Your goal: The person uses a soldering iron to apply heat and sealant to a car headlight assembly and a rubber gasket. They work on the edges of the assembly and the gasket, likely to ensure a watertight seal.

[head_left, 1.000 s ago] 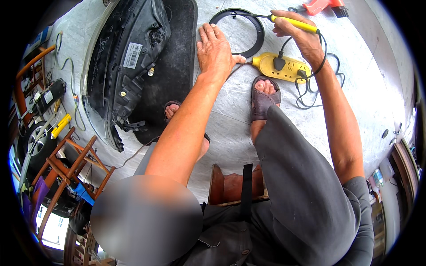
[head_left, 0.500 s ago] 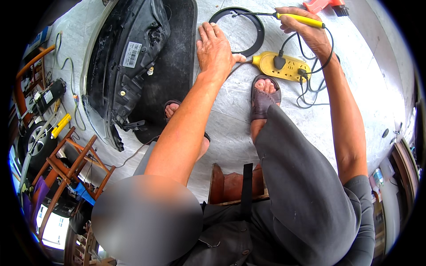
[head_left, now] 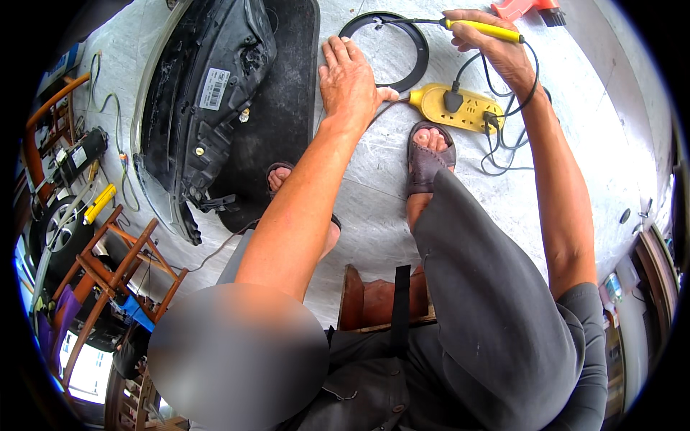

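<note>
My right hand (head_left: 496, 50) is closed around the yellow handle of a soldering iron (head_left: 483, 30), whose cord hangs from the handle's end. The iron's thin dark shaft points left, and its tip is at the upper part of a black ring (head_left: 420, 65) lying on the floor. My left hand (head_left: 349, 82) lies flat with fingers stretched out, its fingertips at the ring's left edge and partly covering it. Just below the ring sits a yellow power strip (head_left: 467, 118) with two black plugs in it.
A car headlight assembly (head_left: 208, 108) lies on a black mat (head_left: 291, 93) to the left. A red tool (head_left: 519, 8) with a dark end is at the far right. My sandalled foot (head_left: 430, 154) stands beside the power strip. Wooden frames (head_left: 108, 266) stand at left.
My right hand and the soldering iron have shifted very slightly left. My left hand and the black ring stay where they were.
</note>
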Tool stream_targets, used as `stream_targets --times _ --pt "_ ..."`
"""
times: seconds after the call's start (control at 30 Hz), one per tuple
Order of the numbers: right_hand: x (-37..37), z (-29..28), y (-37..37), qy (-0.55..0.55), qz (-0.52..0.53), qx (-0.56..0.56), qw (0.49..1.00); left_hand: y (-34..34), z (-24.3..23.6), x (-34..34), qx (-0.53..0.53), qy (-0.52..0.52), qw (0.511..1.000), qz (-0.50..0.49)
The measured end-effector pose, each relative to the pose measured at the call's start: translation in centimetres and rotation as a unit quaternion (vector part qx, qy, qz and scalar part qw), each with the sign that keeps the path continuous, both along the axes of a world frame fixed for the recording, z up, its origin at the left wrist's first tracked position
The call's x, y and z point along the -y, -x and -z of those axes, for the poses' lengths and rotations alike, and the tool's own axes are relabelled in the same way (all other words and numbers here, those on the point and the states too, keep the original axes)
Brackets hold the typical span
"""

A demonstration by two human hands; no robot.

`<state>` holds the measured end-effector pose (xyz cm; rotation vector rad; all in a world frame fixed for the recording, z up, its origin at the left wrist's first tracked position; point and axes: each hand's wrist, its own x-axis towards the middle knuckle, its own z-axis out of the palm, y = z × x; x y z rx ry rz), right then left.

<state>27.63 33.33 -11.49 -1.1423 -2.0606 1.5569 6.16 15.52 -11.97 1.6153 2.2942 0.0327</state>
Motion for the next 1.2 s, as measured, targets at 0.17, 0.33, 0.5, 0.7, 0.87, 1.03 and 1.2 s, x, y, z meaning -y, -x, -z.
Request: stream_targets --times 0.17,0.33,0.5,0.7,0.87,1.03,1.2 --pt "0.2 -2.0 0.8 0.168 0.044 -0.085 0.981 0.1 0.1 0.1 -0.001 0.001 1.000 -0.001" --pt "0.5 -2.4 1.6 0.186 0.045 -0.101 0.976 0.0 0.1 0.1 0.000 0.003 1.000 -0.002" --pt "0.0 0.8 -0.4 0.019 0.013 -0.011 1.000 -0.3 0.1 -0.2 0.002 -0.002 1.000 0.001" --pt "1.0 -1.0 -0.2 0.056 0.012 -0.053 0.997 -0.1 -0.1 0.0 0.002 0.009 1.000 -0.014" --pt "1.4 -2.3 -0.5 0.045 0.043 -0.036 0.997 -0.1 -0.2 -0.2 0.005 0.013 1.000 -0.013" --pt "2.3 -2.5 -0.1 0.072 0.089 -0.074 0.991 0.1 -0.3 -0.1 0.005 0.005 1.000 -0.011" --pt "2.9 -1.7 0.5 0.071 0.085 -0.067 0.992 0.0 -0.3 -0.2 0.009 0.012 1.000 -0.013"
